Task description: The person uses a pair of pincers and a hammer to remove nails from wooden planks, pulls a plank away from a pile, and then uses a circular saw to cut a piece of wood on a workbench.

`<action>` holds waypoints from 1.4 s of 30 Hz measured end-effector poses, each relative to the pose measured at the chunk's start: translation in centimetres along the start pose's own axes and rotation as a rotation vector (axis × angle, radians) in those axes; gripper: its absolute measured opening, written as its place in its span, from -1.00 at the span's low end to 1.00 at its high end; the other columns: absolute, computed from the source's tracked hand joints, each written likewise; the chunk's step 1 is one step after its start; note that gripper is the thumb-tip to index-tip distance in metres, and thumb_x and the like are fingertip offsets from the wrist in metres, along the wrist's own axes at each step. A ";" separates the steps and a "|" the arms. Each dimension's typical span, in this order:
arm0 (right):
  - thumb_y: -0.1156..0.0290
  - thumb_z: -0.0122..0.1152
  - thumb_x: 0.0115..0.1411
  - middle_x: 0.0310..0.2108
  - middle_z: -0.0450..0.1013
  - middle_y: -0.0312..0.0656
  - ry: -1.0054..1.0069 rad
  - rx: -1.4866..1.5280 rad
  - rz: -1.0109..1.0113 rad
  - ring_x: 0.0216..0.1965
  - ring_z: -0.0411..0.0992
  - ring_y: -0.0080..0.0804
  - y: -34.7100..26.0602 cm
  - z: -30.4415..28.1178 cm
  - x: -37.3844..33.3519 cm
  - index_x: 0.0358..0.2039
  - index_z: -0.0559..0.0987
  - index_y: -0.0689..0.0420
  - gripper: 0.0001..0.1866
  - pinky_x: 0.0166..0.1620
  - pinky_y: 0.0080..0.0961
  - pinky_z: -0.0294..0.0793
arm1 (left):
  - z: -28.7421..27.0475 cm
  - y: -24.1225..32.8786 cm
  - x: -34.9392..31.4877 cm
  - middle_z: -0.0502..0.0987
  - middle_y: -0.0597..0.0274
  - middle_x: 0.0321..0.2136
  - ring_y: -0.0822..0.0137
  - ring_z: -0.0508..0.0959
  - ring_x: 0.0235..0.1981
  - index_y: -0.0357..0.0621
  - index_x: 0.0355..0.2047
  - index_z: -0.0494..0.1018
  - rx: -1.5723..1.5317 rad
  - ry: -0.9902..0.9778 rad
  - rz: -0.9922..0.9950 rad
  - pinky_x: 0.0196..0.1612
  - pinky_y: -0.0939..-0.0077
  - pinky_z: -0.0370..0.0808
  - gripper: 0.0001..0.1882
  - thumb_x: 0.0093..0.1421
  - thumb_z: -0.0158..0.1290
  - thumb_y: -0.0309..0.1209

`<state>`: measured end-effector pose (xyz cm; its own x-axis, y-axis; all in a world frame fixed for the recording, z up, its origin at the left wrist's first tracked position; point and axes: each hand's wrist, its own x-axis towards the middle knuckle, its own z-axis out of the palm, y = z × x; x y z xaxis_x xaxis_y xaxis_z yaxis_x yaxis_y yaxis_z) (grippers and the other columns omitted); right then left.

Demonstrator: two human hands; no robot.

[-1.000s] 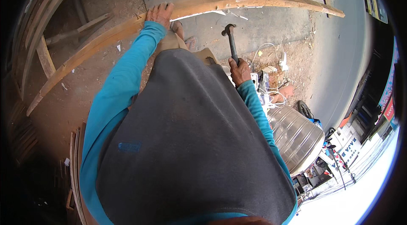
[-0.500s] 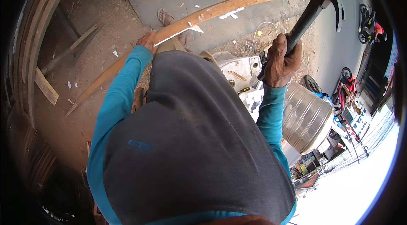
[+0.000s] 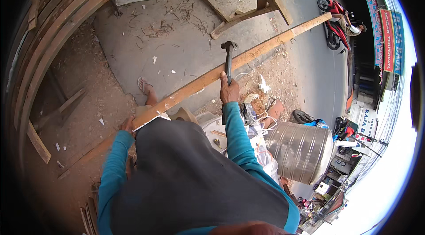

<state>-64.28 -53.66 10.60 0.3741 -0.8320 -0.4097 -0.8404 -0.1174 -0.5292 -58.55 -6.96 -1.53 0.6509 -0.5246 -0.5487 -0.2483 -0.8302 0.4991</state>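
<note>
Lowered hammer [image 3: 229,64], tight in fingers of right hand [image 3: 229,91], over long board [image 3: 199,86]; touching board with left hand [image 3: 127,125], cannot tell finger grip.

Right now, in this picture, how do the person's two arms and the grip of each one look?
The left arm and right arm wear long teal-blue fabric sleeves that reach the wrists, without visible markings. The bare right grip has no glove; the left grip, partly hidden, shows none either.
</note>
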 end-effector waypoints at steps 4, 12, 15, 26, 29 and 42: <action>-0.28 0.25 0.10 -0.61 0.42 0.06 0.086 -0.072 -0.139 -0.47 0.45 -0.10 0.0 1.3 2.5 -0.52 0.52 0.32 -0.27 -0.31 -0.18 0.42 | 6.3 -3.0 1.3 0.48 -0.09 0.02 -0.11 0.50 0.01 -0.01 0.11 0.32 -0.152 0.001 0.020 0.03 0.14 0.48 -0.48 0.11 0.12 -0.45; -0.14 0.36 0.10 -0.74 0.23 -0.36 -0.033 0.259 -0.193 -0.75 0.16 -0.50 2.7 0.7 8.0 -0.61 0.38 0.13 -0.42 -0.67 -0.37 0.15 | 2.4 2.4 3.0 0.47 -0.10 0.03 -0.13 0.46 0.09 0.04 0.17 0.27 -0.099 -0.165 -0.066 0.14 0.09 0.40 -0.29 -0.02 0.26 -0.45; -0.02 0.42 0.10 -0.75 0.17 -0.43 -0.040 0.264 -0.140 -0.81 0.09 -0.58 2.5 1.4 11.2 -0.60 0.35 0.05 -0.50 -0.74 -0.46 0.05 | -1.0 7.0 1.4 0.43 -0.07 0.11 -0.10 0.43 0.14 0.12 0.28 0.16 0.048 -0.211 -0.097 0.19 0.10 0.36 -0.21 0.04 0.24 -0.33; -0.09 0.35 0.09 -0.73 0.27 -0.33 -0.099 0.484 -0.161 -0.74 0.23 -0.51 0.6 1.6 10.1 -0.55 0.48 0.20 -0.46 -0.65 -0.42 0.20 | -10.4 11.3 -4.3 0.34 0.03 0.22 -0.06 0.37 0.22 0.18 0.33 0.12 0.166 -0.361 -0.082 0.25 0.06 0.31 -0.20 0.10 0.20 -0.14; -0.08 0.36 0.11 -0.78 0.18 -0.39 -0.065 0.601 -0.225 -0.82 0.14 -0.54 -0.2 1.1 9.5 -0.62 0.34 0.06 -0.47 -0.74 -0.45 0.14 | -11.9 11.8 -4.8 0.36 0.01 0.22 -0.05 0.38 0.21 0.20 0.33 0.13 0.211 -0.402 -0.116 0.23 0.07 0.34 -0.20 0.10 0.19 -0.13; -0.16 0.32 0.11 -0.71 0.32 -0.28 0.010 0.505 -0.180 -0.74 0.27 -0.48 -5.3 2.7 13.9 -0.60 0.43 0.14 -0.42 -0.66 -0.40 0.25 | -20.9 14.2 2.2 0.47 -0.04 0.09 -0.13 0.51 0.05 0.04 0.31 0.07 0.383 -0.315 -0.038 0.09 0.08 0.45 -0.16 0.10 0.21 -0.12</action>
<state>-53.54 -63.09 5.70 0.4893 -0.8281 -0.2735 -0.4687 0.0148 -0.8832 -45.69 -15.92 18.39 0.4314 -0.4747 -0.7672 -0.5128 -0.8287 0.2244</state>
